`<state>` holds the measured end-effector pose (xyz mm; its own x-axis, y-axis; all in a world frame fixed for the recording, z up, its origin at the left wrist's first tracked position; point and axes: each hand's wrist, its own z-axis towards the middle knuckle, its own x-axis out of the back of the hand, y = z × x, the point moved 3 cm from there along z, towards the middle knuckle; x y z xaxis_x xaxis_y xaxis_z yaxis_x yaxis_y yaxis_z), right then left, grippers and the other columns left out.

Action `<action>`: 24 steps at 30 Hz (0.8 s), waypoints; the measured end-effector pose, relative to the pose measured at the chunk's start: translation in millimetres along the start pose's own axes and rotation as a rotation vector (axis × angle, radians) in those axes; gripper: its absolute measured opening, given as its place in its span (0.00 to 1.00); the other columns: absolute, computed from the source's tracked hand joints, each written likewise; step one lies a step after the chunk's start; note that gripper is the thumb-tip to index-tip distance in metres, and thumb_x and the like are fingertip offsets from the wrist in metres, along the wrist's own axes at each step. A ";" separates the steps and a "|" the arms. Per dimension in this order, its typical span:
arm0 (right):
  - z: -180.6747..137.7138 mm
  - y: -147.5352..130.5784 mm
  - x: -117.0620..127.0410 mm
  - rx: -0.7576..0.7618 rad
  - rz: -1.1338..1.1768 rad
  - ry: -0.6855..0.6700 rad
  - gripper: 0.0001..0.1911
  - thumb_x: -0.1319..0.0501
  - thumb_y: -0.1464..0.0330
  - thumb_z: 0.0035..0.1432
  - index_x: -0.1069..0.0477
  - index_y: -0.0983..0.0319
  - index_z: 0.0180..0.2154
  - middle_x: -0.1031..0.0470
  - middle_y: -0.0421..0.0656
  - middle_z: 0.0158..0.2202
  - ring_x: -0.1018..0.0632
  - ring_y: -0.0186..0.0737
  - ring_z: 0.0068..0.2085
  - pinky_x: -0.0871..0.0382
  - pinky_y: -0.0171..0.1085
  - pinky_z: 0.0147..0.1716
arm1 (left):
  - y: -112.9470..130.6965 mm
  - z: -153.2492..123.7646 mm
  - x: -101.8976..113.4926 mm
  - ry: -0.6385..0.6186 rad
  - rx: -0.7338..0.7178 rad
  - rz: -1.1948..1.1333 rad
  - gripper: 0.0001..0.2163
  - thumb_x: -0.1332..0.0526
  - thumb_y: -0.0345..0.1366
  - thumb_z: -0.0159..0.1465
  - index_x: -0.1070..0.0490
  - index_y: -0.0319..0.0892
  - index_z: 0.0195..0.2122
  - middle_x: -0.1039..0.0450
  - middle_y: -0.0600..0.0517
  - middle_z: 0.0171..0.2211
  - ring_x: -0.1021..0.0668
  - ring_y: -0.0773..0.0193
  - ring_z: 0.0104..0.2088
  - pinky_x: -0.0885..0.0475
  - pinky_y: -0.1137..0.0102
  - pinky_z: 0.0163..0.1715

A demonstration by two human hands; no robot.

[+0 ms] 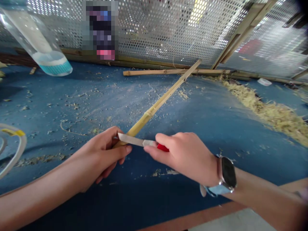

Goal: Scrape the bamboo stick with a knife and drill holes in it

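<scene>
A long bamboo strip (154,110) slants from the middle of the blue table up toward the back right. Its near end is gripped by my left hand (106,152), thumb on top and fingers curled round it. In my right hand (183,155) is a utility knife (134,141) with a red part showing between the fingers. Its blade lies across the bamboo just beyond my left thumb, the tip close to my left index finger. Most of the knife's handle is hidden in my palm. A watch with a light blue band sits on my right wrist.
Another bamboo strip (149,73) lies along the back edge, under the far end of the first. Pale shavings (269,112) are heaped at the right. A clear bottle (55,64) stands at the back left, near a perforated metal screen (154,35). Whitish coiled tubing (19,150) is at the left.
</scene>
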<state>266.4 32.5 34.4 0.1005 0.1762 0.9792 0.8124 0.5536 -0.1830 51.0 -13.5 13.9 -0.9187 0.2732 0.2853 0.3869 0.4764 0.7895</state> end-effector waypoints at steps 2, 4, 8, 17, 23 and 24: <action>0.8 5.6 1.7 -0.041 -0.019 0.031 0.34 0.56 0.39 0.74 0.38 0.57 0.27 0.42 0.35 0.16 0.44 0.34 0.20 0.58 0.37 0.23 | 3.2 -0.7 -0.4 0.027 0.024 -0.037 0.20 0.39 0.60 0.52 0.37 0.49 0.29 0.40 0.63 0.13 0.40 0.71 0.12 0.43 0.78 0.08; 2.5 14.9 4.7 -0.119 -0.045 0.078 0.35 0.57 0.39 0.74 0.38 0.57 0.26 0.44 0.35 0.15 0.44 0.33 0.18 0.58 0.37 0.22 | 4.7 -1.1 0.3 0.045 0.043 -0.090 0.21 0.38 0.60 0.50 0.37 0.49 0.30 0.37 0.63 0.15 0.41 0.72 0.13 0.44 0.78 0.08; 4.3 15.9 5.1 -0.084 -0.039 0.083 0.34 0.56 0.40 0.74 0.37 0.57 0.27 0.42 0.35 0.16 0.43 0.33 0.18 0.58 0.37 0.23 | 0.5 0.1 2.7 0.038 0.020 -0.122 0.21 0.35 0.59 0.49 0.38 0.50 0.32 0.31 0.63 0.20 0.39 0.72 0.13 0.44 0.78 0.07; 10.2 20.9 7.4 -0.076 0.049 0.006 0.32 0.52 0.41 0.72 0.43 0.57 0.25 0.45 0.34 0.16 0.43 0.33 0.19 0.55 0.38 0.24 | -3.3 0.2 0.7 0.035 -0.030 -0.115 0.21 0.34 0.59 0.51 0.38 0.50 0.32 0.36 0.65 0.17 0.39 0.73 0.12 0.43 0.79 0.07; 9.3 24.6 8.5 -0.133 0.020 0.073 0.32 0.52 0.42 0.72 0.44 0.56 0.25 0.47 0.34 0.15 0.44 0.33 0.18 0.56 0.38 0.24 | -1.4 -1.1 1.9 0.009 -0.045 -0.142 0.20 0.33 0.56 0.55 0.40 0.50 0.35 0.34 0.67 0.18 0.41 0.74 0.12 0.44 0.80 0.07; 9.1 24.4 8.6 -0.128 0.023 0.068 0.31 0.52 0.42 0.72 0.44 0.56 0.25 0.46 0.35 0.15 0.44 0.33 0.19 0.56 0.38 0.24 | -1.3 -1.7 1.9 -0.002 -0.047 -0.143 0.20 0.33 0.55 0.57 0.40 0.50 0.36 0.35 0.67 0.18 0.41 0.74 0.13 0.44 0.81 0.08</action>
<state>281.8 55.0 37.6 0.1552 0.1293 0.9794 0.8757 0.4408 -0.1969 48.6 -15.0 14.4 -0.9639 0.2070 0.1675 0.2482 0.4713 0.8463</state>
